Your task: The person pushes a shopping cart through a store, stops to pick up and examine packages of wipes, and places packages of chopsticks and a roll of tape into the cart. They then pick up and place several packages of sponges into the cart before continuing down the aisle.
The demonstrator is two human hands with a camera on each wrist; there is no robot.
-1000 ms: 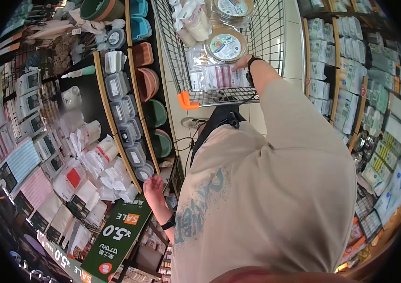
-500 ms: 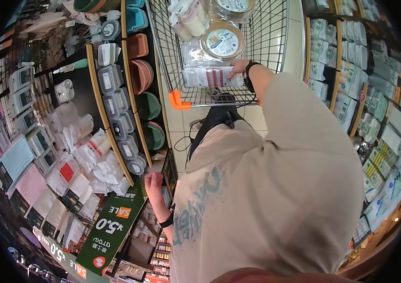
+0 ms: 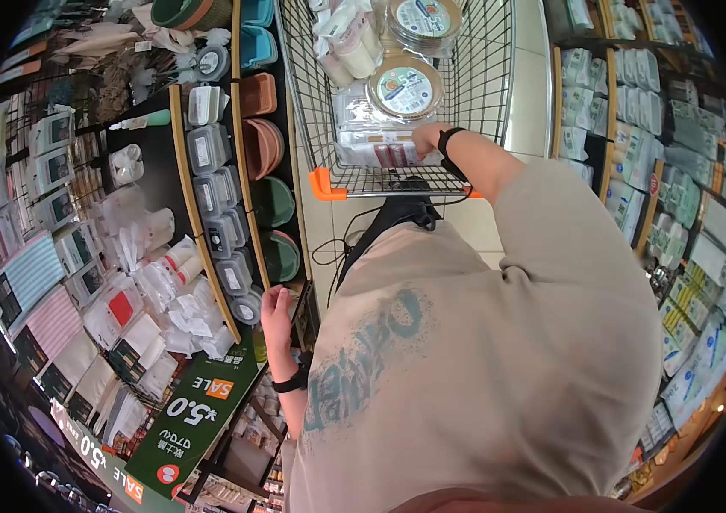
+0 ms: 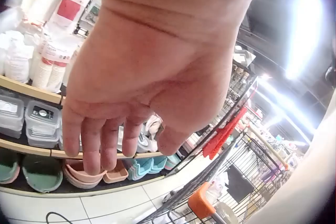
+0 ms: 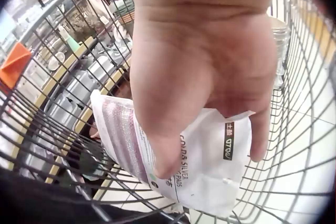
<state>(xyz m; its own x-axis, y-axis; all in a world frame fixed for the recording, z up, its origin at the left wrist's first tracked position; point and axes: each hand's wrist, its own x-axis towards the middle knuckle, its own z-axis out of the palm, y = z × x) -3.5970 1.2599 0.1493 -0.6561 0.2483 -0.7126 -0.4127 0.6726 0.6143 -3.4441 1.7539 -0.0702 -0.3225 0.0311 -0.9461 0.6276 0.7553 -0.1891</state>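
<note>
Inside the shopping cart point(image 3: 499, 103), my right hand point(image 3: 429, 141) grips a white packet of scouring pads point(image 5: 205, 166) by its edge. The thumb lies across the printed front, and most of the fingers are hidden behind the packet. Pink and silver striped pads show at its side. Just beyond it in the head view are round clear-lidded containers point(image 3: 404, 88) with brown rims and white-blue labels. My left hand point(image 4: 142, 71) hangs beside the shelf with fingers loosely extended, holding nothing.
Bagged white rolls point(image 3: 354, 47) lie farther up the cart. On the left, shelves carry clear lidded boxes point(image 3: 218, 190), green pots point(image 3: 273, 203) and pink pots point(image 3: 262, 147). A green sale sign point(image 3: 192, 419) hangs near my left arm. Packaged goods point(image 3: 636, 90) line the right-hand shelves.
My right hand has stayed at the packet, which has shifted slightly toward me and shows its striped side more narrowly. The left hand has risen a little.
</note>
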